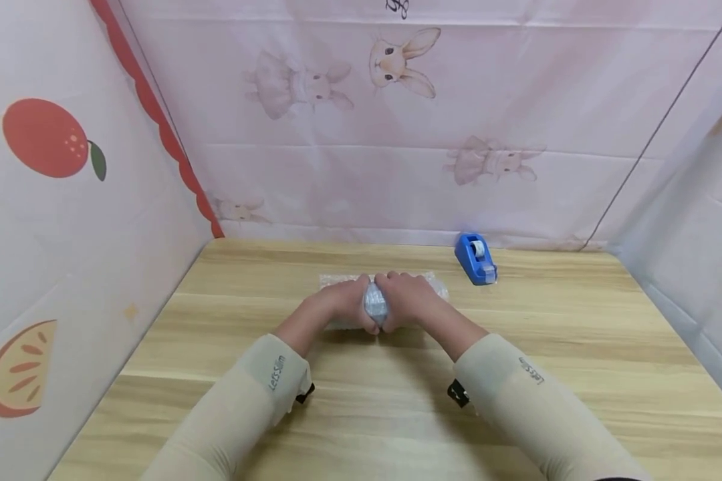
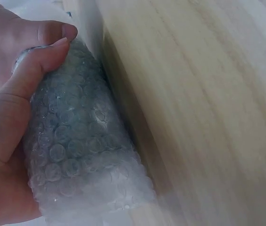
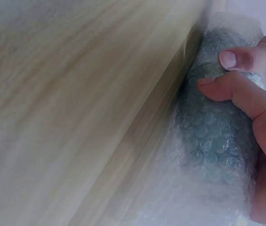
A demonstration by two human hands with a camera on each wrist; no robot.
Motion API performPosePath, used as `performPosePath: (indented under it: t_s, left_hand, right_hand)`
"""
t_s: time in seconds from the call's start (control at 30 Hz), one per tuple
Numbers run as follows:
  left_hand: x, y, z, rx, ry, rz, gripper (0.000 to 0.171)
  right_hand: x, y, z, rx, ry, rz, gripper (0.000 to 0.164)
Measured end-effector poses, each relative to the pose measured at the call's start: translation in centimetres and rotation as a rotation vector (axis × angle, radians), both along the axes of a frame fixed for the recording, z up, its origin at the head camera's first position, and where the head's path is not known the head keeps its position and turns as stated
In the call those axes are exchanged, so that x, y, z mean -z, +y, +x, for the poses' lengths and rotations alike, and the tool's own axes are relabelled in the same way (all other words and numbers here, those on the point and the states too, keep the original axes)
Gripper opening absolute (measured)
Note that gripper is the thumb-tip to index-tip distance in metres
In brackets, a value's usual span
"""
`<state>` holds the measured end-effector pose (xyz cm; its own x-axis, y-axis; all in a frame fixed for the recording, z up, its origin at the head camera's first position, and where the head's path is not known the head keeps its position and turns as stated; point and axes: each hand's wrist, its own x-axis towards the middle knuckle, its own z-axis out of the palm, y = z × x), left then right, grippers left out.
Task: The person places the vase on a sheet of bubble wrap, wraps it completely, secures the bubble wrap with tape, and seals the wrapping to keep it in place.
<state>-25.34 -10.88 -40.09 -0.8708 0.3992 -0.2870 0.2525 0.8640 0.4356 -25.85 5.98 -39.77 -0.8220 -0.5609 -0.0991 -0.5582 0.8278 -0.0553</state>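
Observation:
A roll of bubble wrap [image 1: 376, 304] lies crosswise on the wooden table, wound around something greenish-blue that shows only dimly through the bubbles. My left hand [image 1: 345, 302] grips its left part and my right hand [image 1: 402, 300] its right part, side by side over the middle. In the left wrist view the thumb presses on the near side of the bubble wrap [image 2: 76, 127], close to the other thumb. The right wrist view has both thumbs on the bubble wrap [image 3: 213, 136] too. Loose wrap extends past the ends. What is inside cannot be made out.
A blue tape dispenser [image 1: 475, 259] with a roll of clear tape stands at the back right of the wooden table [image 1: 547, 347]. Behind the table hangs a pink rabbit-print cloth [image 1: 361, 167], and printed cloth [image 1: 96, 267] closes off the left side.

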Motion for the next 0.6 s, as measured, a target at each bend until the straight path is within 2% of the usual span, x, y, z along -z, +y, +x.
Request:
performPosePath:
  t_s: [0.2,0.37,0.43,0.5,0.6]
  left_hand:
    - [0.4,-0.4,0.0,0.000,-0.014,0.027,0.077]
    - [-0.2,-0.7,0.1,0.023,-0.022,0.025,0.082]
    - [-0.5,-0.7,0.3,0.032,0.012,-0.020,0.093]
    - [-0.8,-0.6,0.7,0.050,0.076,-0.075,0.109]
    - [-1.0,-0.2,1.5,0.124,0.227,-0.132,0.122]
  right_hand:
    - [-0.3,-0.2,0.1,-0.003,-0.020,-0.018,0.082]
    - [-0.5,-0.1,-0.1,-0.022,-0.028,-0.007,0.081]
    - [-0.6,0.1,-0.1,-0.023,-0.048,-0.004,0.080]
    - [-0.7,0.3,-0.3,-0.019,-0.080,-0.006,0.080]
    - [-0.7,0.6,-0.4,-0.008,-0.131,-0.006,0.083]
